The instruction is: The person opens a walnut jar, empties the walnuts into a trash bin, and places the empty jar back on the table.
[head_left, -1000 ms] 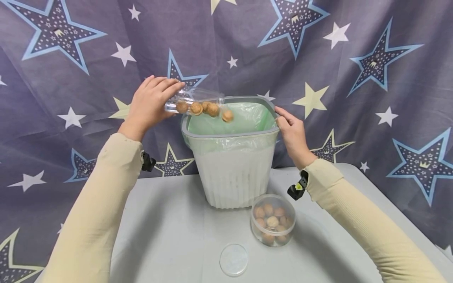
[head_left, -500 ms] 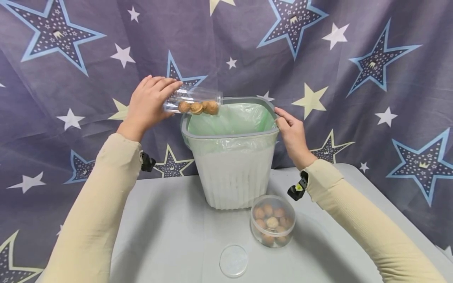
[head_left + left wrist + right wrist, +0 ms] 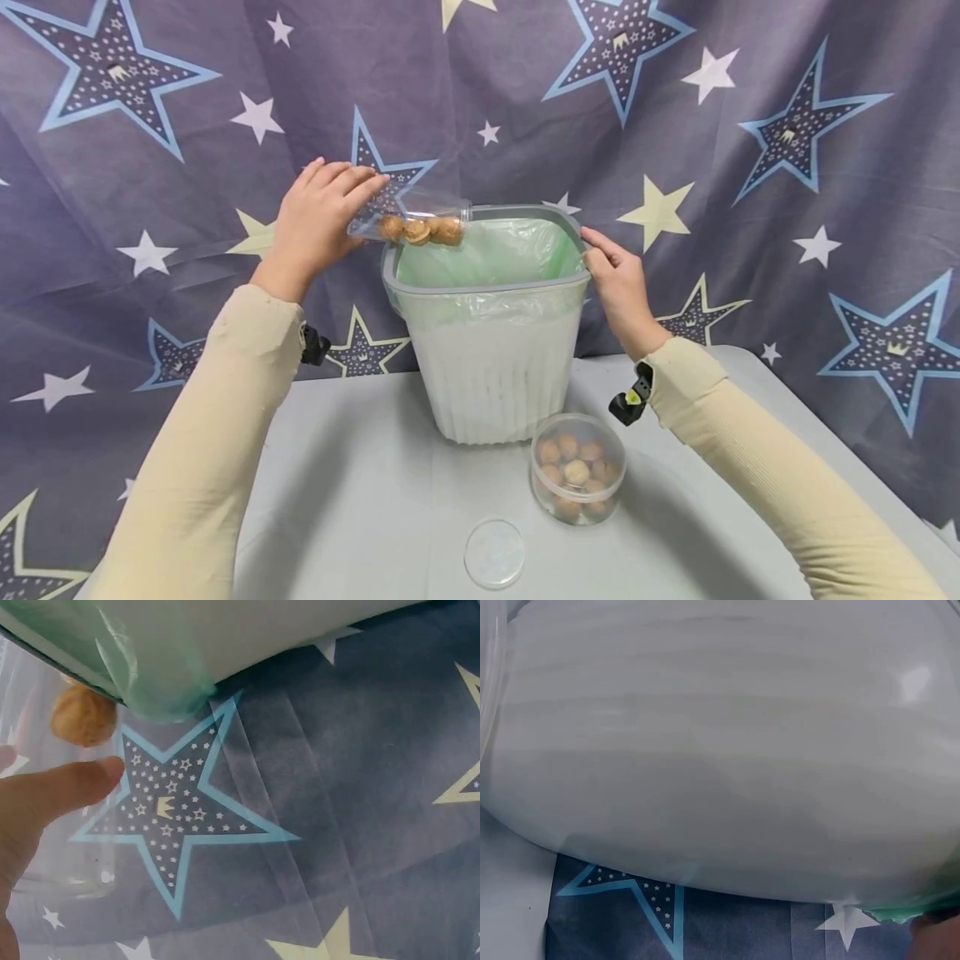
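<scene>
My left hand (image 3: 318, 217) grips a clear plastic jar (image 3: 420, 202) near its base and holds it on its side. Several walnuts (image 3: 416, 231) lie in a row along the jar's lower wall. Its mouth points right, over the left part of a white trash bin (image 3: 495, 375) with a grey rim. A pale green bag (image 3: 487, 250) lines the bin and folds over the rim. My right hand (image 3: 619, 279) pinches the rim at the right side. In the left wrist view the thumb (image 3: 67, 787) lies along the jar beside one walnut (image 3: 84, 716).
A clear round tub (image 3: 579, 492) holding several walnuts stands at the bin's front right. Nearer me, a clear round lid (image 3: 495, 554) lies flat on the grey table (image 3: 360, 517). A dark curtain (image 3: 525, 50) with stars hangs right behind the bin.
One second ago a walnut was dropping out of the jar's mouth into the bin; it is now out of sight. The remaining walnuts have shifted slightly, while both hands stay almost still.
</scene>
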Demonstrator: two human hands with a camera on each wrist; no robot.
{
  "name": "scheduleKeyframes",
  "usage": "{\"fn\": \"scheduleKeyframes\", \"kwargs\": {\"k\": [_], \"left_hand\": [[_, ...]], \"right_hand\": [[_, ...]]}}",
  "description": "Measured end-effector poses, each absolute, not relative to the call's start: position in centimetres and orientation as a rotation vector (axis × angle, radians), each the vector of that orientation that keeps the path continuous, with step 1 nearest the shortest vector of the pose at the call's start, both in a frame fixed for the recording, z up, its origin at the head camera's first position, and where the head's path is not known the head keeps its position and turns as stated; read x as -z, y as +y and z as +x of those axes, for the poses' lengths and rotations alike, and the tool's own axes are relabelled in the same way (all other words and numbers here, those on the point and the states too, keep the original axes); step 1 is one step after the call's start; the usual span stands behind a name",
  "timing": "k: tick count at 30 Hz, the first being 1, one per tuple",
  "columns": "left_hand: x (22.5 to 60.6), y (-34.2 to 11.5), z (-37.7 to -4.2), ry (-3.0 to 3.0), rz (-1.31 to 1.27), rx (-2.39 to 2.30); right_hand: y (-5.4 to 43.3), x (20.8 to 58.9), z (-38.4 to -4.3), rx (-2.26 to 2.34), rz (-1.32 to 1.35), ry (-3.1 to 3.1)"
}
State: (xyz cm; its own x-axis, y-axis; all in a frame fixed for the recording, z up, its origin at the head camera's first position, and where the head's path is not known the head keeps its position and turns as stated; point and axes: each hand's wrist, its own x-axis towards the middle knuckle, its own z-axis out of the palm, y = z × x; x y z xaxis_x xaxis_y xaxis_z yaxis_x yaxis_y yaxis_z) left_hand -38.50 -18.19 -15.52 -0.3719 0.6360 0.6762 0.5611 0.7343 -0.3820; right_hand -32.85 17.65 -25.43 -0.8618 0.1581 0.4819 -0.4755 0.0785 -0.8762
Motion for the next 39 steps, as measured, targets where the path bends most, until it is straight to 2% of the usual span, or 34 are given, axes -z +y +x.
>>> {"fn": "scheduleKeyframes", "kwargs": {"k": [39], "left_hand": [[15.48, -18.24, -37.88, -2.155, -0.856, -0.041]], "right_hand": [[17.54, 25.4, -32.73, -1.828, 0.314, -1.915]]}}
